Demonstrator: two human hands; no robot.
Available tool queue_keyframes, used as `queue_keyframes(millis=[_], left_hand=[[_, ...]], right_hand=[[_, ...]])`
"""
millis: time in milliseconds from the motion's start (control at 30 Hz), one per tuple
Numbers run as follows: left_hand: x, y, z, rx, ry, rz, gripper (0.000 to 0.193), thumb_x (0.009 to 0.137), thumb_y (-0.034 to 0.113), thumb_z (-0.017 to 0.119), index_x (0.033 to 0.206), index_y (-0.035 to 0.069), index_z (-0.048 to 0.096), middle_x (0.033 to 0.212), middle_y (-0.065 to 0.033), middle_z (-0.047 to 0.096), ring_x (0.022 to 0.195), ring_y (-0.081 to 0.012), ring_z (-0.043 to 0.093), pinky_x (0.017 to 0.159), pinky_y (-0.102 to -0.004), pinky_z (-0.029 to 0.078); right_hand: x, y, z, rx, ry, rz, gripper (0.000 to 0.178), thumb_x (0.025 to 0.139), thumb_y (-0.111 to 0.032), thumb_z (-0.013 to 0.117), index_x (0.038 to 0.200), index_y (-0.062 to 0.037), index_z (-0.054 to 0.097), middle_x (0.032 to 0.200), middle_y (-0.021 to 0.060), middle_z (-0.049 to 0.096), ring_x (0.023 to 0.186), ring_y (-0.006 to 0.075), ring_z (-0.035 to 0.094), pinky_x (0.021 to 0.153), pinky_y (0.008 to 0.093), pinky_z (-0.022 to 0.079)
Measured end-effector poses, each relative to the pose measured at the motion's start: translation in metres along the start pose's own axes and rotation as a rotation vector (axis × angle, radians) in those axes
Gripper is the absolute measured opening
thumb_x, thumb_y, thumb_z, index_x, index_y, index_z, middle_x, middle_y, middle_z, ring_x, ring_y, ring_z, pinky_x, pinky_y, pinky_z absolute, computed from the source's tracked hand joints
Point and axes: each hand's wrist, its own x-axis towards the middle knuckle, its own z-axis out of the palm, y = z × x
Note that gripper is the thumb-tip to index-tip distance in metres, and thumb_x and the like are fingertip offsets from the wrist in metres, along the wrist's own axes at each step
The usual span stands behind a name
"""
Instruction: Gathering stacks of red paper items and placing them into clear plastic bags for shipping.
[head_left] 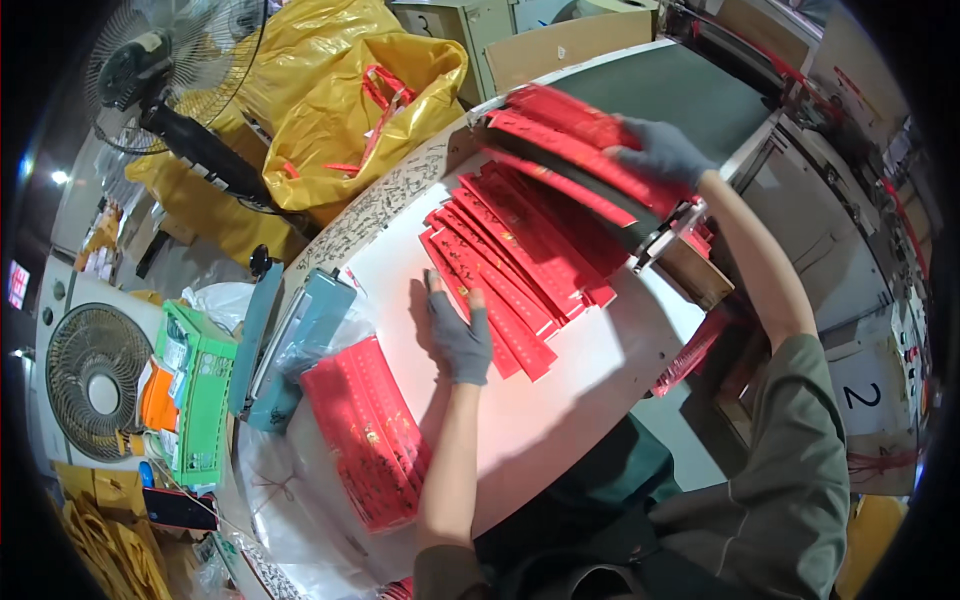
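Note:
My left hand (460, 338), in a grey glove with bare fingertips, lies with fingers apart at the left edge of a fanned pile of red printed paper strips (525, 250). Nothing is held in it. My right hand (665, 155), gloved the same way, is closed on a bundle of red paper strips (560, 125) at the far side of the white table (590, 390). This bundle is smeared by motion, and dark gaps show between its layers. Left of my left hand sits a neat red stack (368, 430) with gold and dark printing, seemingly in clear plastic.
A blue-grey sealing device (300, 340) stands at the table's left edge, beside a green basket (205, 390). Beyond are a yellow plastic sack (370, 110) and a black fan (180, 130). A metal clamp-like part (668, 232) sits near my right wrist, above a small wooden block (695, 275).

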Motion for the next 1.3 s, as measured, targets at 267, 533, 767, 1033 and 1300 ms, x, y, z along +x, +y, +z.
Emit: queue_keyframes(millis=[267,533,767,1033,1300], left_hand=[[0.019,-0.018,0.011,-0.063,-0.09,-0.232,0.065,0.09,0.044,0.05,0.138,0.002,0.035,0.138,-0.0233,0.039,0.128,-0.038,0.036,0.106,-0.0397,0.032],[0.023,-0.044,0.01,0.14,-0.011,-0.084,0.058,0.086,0.024,0.062,0.137,0.008,0.039,0.145,-0.0193,0.03,0.135,-0.0332,0.028,0.108,-0.0401,0.031],[0.016,-0.033,0.015,-0.046,0.007,-0.245,0.068,0.089,0.034,0.059,0.138,-0.004,0.031,0.148,-0.0241,0.019,0.136,-0.0323,0.026,0.111,-0.0379,0.025],[0.016,-0.042,-0.002,-0.745,-0.299,-0.605,0.079,0.087,0.041,0.059,0.136,-0.011,0.026,0.134,-0.0244,0.041,0.119,-0.0289,0.047,0.098,-0.0338,0.041],[-0.167,0.072,-0.128,-1.004,-0.489,-0.805,0.064,0.083,0.019,0.06,0.137,-0.002,0.033,0.131,-0.0169,0.044,0.116,-0.0256,0.047,0.1,-0.0392,0.038]], right_hand=[[-0.044,-0.161,0.076,0.114,-0.139,-0.36,0.082,0.082,-0.061,0.053,0.125,0.0069,0.043,0.114,0.0263,0.053,0.1,0.0394,0.056,0.09,0.0413,0.043],[-0.042,-0.156,0.107,0.252,0.064,-0.456,0.067,0.086,-0.049,0.053,0.127,0.0018,0.042,0.118,0.0229,0.05,0.1,0.038,0.055,0.077,0.0426,0.048],[-0.008,-0.087,0.145,0.394,-0.089,0.136,0.089,0.081,-0.059,0.056,0.133,0.0081,0.031,0.127,0.0308,0.044,0.112,0.0402,0.049,0.093,0.0439,0.042],[-0.049,-0.127,0.166,0.586,-0.161,0.095,0.097,0.061,-0.073,0.064,0.118,0.0041,0.048,0.107,0.0285,0.059,0.102,0.0374,0.058,0.088,0.0405,0.045],[-0.273,-0.139,0.129,1.096,-0.555,-0.018,0.099,0.078,-0.057,0.064,0.145,-0.0046,0.013,0.124,0.0223,0.052,0.112,0.0306,0.054,0.096,0.0364,0.041]])
